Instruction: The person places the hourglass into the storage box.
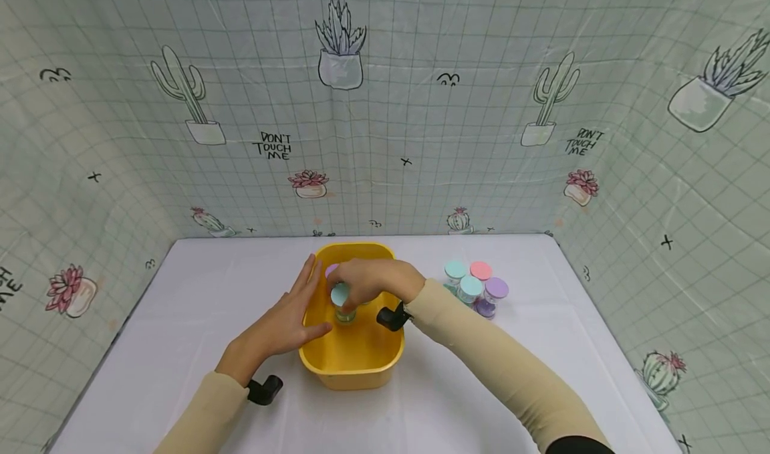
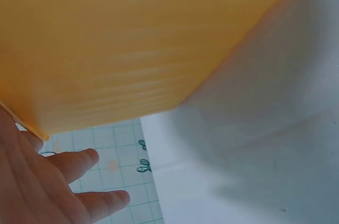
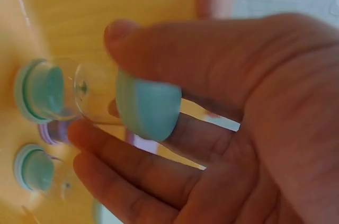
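My right hand (image 1: 367, 280) reaches into a yellow plastic bin (image 1: 355, 382) and holds a small clear jar with a teal lid (image 1: 339, 295). In the right wrist view, the thumb lies over the teal lid (image 3: 151, 107) and the fingers pass round the other side. A purple lid (image 1: 332, 269) shows beside that hand inside the bin, partly covered. My left hand (image 1: 285, 323) rests at the bin's left rim with fingers extended and the thumb over the inside. Seen from the left wrist, the bin's outer wall (image 2: 122, 44) stands beside the fingers.
Right of the bin, several small jars stand in a cluster, with teal lids (image 1: 455, 269), a pink lid (image 1: 480, 270) and a purple lid (image 1: 496, 287). All stand on a white-covered table (image 1: 469, 387). A patterned cloth (image 1: 397, 113) rises behind and at both sides.
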{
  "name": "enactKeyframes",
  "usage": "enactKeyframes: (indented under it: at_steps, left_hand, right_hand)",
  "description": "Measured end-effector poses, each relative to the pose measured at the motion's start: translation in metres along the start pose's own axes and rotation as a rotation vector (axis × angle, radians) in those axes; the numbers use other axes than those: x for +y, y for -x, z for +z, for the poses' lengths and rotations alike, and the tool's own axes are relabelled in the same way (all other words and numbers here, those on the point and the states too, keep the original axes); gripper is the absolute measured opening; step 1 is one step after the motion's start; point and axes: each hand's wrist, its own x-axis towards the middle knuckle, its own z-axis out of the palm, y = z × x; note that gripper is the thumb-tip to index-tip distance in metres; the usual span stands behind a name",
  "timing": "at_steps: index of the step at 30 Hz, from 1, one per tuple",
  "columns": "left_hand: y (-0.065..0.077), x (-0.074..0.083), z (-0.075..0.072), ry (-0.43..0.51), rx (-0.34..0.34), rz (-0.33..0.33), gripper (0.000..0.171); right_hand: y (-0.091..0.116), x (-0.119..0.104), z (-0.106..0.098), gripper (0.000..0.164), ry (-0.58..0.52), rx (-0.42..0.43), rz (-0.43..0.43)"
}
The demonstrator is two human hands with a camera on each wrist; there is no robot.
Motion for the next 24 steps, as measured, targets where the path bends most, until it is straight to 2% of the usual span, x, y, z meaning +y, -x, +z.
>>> enactKeyframes:
  at_steps: [17, 24]
  left_hand:
    - [-0.001, -0.002, -0.001, 0.0, 0.002, 0.023, 0.11]
    - [0.0, -0.003, -0.001, -0.005, 0.005, 0.022, 0.111]
  right_hand:
    - [-0.017, 0.001, 0.011, 0.043, 0.029, -0.049, 0.061]
    - [-0.019, 0.001, 0.012, 0.044, 0.031, -0.041, 0.039]
